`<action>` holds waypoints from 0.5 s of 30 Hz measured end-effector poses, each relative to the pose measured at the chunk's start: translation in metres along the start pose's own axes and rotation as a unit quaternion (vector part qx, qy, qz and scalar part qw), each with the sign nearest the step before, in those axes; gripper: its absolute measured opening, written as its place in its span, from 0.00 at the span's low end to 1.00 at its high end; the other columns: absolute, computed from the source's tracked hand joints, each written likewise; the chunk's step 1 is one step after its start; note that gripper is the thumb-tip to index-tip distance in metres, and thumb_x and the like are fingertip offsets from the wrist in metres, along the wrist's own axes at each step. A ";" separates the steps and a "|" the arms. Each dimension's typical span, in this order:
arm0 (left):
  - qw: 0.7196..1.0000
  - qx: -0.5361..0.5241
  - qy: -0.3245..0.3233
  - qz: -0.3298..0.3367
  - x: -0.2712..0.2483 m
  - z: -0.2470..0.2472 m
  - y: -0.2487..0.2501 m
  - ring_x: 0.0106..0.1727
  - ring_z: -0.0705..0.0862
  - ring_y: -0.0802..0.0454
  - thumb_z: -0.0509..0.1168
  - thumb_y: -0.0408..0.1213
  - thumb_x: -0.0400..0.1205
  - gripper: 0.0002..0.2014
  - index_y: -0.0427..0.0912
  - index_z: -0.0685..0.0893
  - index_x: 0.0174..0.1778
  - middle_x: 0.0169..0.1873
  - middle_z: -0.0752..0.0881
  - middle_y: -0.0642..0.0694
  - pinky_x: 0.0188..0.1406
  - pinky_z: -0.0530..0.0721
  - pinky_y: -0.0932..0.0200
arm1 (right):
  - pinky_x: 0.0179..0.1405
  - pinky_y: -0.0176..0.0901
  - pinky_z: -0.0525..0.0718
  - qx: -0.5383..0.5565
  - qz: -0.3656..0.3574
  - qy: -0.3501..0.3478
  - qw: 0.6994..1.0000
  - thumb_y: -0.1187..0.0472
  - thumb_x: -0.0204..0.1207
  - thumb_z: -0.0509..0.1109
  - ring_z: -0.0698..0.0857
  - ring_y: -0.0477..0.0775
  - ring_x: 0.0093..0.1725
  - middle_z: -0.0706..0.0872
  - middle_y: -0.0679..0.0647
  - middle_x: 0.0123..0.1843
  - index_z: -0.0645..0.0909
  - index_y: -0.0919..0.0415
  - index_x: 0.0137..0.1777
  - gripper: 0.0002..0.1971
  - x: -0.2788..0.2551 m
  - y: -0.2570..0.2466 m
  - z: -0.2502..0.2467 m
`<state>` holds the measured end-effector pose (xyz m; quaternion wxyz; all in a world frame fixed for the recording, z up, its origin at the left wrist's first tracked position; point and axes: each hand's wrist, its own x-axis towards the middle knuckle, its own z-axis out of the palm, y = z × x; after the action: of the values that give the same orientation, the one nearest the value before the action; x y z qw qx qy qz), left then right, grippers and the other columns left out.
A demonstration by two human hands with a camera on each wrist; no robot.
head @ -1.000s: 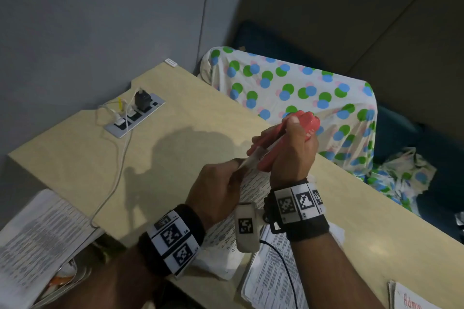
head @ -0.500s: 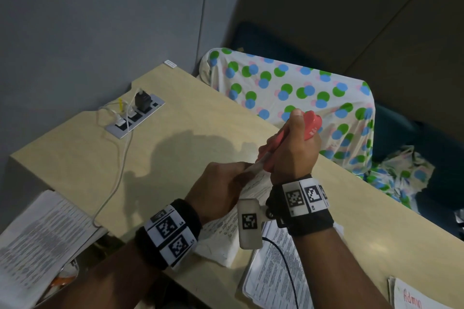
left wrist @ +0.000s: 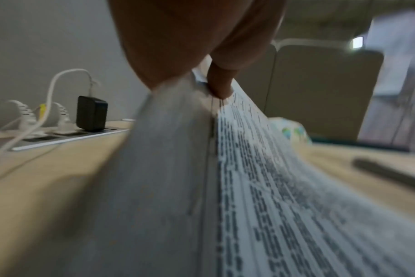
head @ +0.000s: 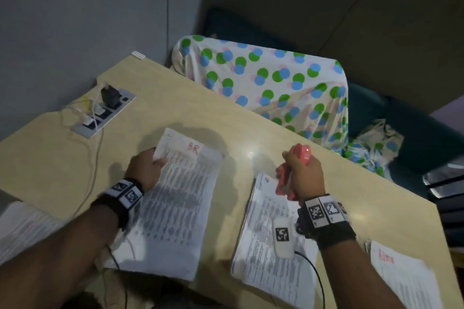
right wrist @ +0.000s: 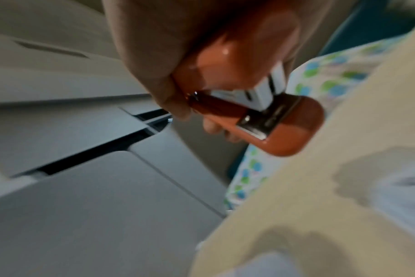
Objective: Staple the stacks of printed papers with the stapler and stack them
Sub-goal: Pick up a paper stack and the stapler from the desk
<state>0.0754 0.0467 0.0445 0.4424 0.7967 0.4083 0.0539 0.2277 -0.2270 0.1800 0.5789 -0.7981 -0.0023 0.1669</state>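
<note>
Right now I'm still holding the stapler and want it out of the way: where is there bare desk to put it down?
Bare desk lies beyond the papers, between the held stack and the stapler, running back to the far edge. More lies between the power strip and that stack, though a white cable crosses it. The near edge is crowded with stacks.

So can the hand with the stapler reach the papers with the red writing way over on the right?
Probably yes. The right hand grips the stapler, so it isn't free, but nothing lies between it and that paper stack on the desk.
</note>
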 end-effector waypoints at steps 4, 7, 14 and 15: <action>0.996 0.085 0.010 0.004 0.018 0.010 -0.017 0.65 0.80 0.33 0.67 0.43 0.80 0.24 0.43 0.74 0.72 0.67 0.81 0.34 0.62 0.79 0.44 | 0.33 0.52 0.83 -0.063 0.191 0.082 0.976 0.65 0.76 0.70 0.80 0.59 0.27 0.84 0.65 0.31 0.81 0.70 0.40 0.07 0.008 0.080 -0.053; 0.988 0.111 0.085 0.072 0.004 0.034 -0.002 0.73 0.70 0.34 0.70 0.39 0.78 0.30 0.37 0.68 0.75 0.74 0.72 0.35 0.72 0.70 0.41 | 0.53 0.65 0.88 -0.186 0.269 0.094 0.941 0.57 0.70 0.73 0.88 0.66 0.39 0.90 0.67 0.40 0.85 0.69 0.41 0.12 0.012 0.143 -0.092; 0.954 0.114 -0.273 0.048 -0.075 0.152 0.045 0.54 0.84 0.38 0.63 0.35 0.77 0.07 0.36 0.83 0.45 0.51 0.88 0.37 0.54 0.80 0.56 | 0.45 0.54 0.90 -0.315 0.338 0.047 0.885 0.59 0.70 0.74 0.89 0.57 0.42 0.90 0.57 0.42 0.88 0.67 0.51 0.14 -0.005 0.208 -0.143; 0.949 0.129 -0.285 0.042 -0.083 0.163 0.051 0.53 0.85 0.37 0.63 0.36 0.77 0.08 0.35 0.84 0.41 0.49 0.89 0.36 0.52 0.80 0.56 | 0.41 0.50 0.89 -0.291 0.345 0.036 0.892 0.61 0.72 0.73 0.86 0.55 0.44 0.89 0.56 0.44 0.86 0.67 0.56 0.14 -0.008 0.209 -0.144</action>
<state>0.1242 -0.1335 0.0072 0.4309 0.8458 0.2346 -0.2096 0.2190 -0.4301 0.0281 0.2265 -0.8869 0.2455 0.3191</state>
